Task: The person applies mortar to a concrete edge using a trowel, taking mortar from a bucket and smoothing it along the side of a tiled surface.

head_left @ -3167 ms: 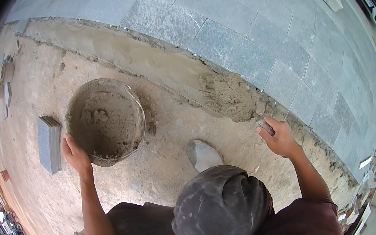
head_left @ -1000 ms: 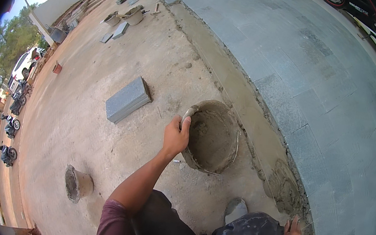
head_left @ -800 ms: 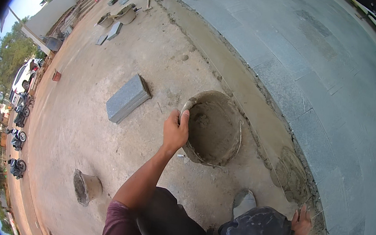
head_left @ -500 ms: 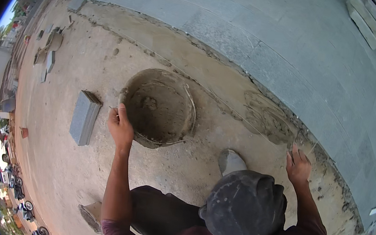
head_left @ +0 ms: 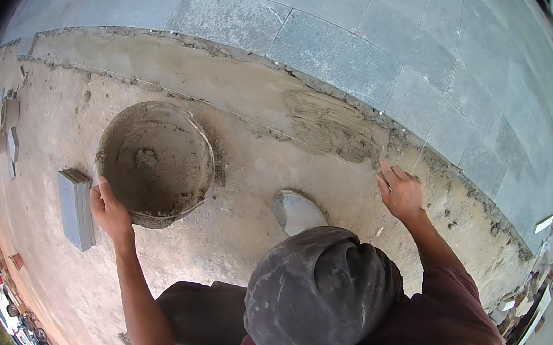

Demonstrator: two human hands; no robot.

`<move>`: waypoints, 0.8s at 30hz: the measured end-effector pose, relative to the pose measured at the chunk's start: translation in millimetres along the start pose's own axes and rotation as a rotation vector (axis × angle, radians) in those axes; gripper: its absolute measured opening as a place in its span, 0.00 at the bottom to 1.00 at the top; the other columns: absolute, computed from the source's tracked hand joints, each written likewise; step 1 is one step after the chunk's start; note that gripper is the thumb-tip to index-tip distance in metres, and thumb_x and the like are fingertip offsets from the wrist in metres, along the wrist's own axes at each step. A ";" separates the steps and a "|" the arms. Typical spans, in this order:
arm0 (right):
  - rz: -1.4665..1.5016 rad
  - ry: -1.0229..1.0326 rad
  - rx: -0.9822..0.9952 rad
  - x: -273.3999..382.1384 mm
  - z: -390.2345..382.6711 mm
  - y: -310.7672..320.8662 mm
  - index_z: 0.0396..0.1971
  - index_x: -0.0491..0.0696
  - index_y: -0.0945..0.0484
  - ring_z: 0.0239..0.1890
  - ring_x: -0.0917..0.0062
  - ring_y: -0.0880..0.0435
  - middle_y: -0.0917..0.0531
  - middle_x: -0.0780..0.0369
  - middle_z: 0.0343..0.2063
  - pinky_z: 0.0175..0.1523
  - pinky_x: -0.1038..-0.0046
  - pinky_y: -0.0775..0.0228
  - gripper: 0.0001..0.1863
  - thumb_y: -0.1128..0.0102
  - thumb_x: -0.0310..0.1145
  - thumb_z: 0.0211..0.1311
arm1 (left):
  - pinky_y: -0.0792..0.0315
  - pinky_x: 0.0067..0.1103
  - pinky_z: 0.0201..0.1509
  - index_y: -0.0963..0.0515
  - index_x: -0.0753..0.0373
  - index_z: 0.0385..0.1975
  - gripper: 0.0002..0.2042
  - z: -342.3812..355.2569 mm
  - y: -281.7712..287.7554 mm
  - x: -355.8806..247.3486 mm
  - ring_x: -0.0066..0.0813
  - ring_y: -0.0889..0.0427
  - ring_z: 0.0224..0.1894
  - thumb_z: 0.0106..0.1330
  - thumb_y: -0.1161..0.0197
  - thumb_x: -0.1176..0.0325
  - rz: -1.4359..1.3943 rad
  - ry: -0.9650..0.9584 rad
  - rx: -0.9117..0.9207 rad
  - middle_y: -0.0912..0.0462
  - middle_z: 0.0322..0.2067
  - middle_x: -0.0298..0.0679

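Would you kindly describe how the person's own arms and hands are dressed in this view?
Both hands are bare, with no gloves: the left hand and the right hand. The forearms are uncovered too. A dark maroon short-sleeved shirt, marked with pale dusty smears, covers the shoulders and ends above the elbow on the right arm. No watch, bands or rings can be made out.

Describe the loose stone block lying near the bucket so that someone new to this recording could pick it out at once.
Start at the round mortar-caked bucket on the sandy ground, whose rim the left hand grips. Just to the left of that hand lies the loose grey block, a long rectangular slab lying alone on the sand. Unlike the grey paving slabs laid edge to edge at the top, it lies apart from them.
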State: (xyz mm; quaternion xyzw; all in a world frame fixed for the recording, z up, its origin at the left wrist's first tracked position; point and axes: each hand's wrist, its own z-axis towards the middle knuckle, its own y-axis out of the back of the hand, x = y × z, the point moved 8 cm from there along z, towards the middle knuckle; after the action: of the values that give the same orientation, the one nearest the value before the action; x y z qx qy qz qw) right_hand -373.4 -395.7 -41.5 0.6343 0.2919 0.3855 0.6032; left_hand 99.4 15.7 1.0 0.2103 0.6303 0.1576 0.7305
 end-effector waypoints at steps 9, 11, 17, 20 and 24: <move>0.031 0.036 -0.030 4.6 -1.3 3.1 0.59 0.50 0.21 0.29 0.61 0.16 0.20 0.60 0.30 0.36 0.62 0.22 0.22 0.34 0.38 0.67 | 0.45 0.19 0.27 0.34 0.60 0.24 0.22 2.5 2.5 -6.6 0.13 0.42 0.25 0.82 0.46 0.54 0.024 0.007 -0.031 0.36 0.21 0.24; 0.048 0.033 -0.008 6.0 -2.9 2.2 0.60 0.50 0.21 0.29 0.61 0.16 0.20 0.60 0.29 0.35 0.63 0.22 0.23 0.34 0.38 0.67 | 0.45 0.19 0.27 0.34 0.60 0.24 0.22 7.1 4.5 -5.5 0.13 0.42 0.25 0.82 0.46 0.55 0.013 0.026 -0.039 0.36 0.21 0.24; 0.049 0.023 0.033 4.7 -8.4 -1.1 0.60 0.50 0.21 0.29 0.62 0.16 0.20 0.60 0.29 0.36 0.63 0.21 0.23 0.33 0.37 0.66 | 0.45 0.19 0.27 0.32 0.60 0.24 0.22 2.0 -0.4 -12.8 0.13 0.41 0.25 0.81 0.45 0.54 -0.009 0.020 -0.015 0.35 0.21 0.24; 0.042 0.033 0.049 7.1 -5.9 -3.2 0.60 0.50 0.21 0.29 0.62 0.16 0.20 0.60 0.30 0.36 0.63 0.21 0.24 0.33 0.37 0.65 | 0.45 0.19 0.27 0.31 0.61 0.24 0.22 1.8 6.4 -10.8 0.13 0.41 0.25 0.81 0.46 0.54 0.044 -0.020 -0.031 0.35 0.21 0.24; 0.012 0.047 0.090 5.2 -10.3 2.0 0.60 0.49 0.21 0.30 0.63 0.16 0.20 0.60 0.30 0.37 0.64 0.22 0.23 0.33 0.37 0.65 | 0.45 0.20 0.27 0.32 0.61 0.24 0.22 3.3 3.1 -7.9 0.13 0.41 0.25 0.81 0.45 0.54 0.037 0.019 -0.032 0.35 0.21 0.25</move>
State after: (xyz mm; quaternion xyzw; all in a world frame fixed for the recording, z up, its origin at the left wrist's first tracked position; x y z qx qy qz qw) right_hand -379.5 -386.0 -39.1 0.6535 0.3193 0.3903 0.5645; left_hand 101.6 14.1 9.7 0.2085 0.6305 0.1831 0.7249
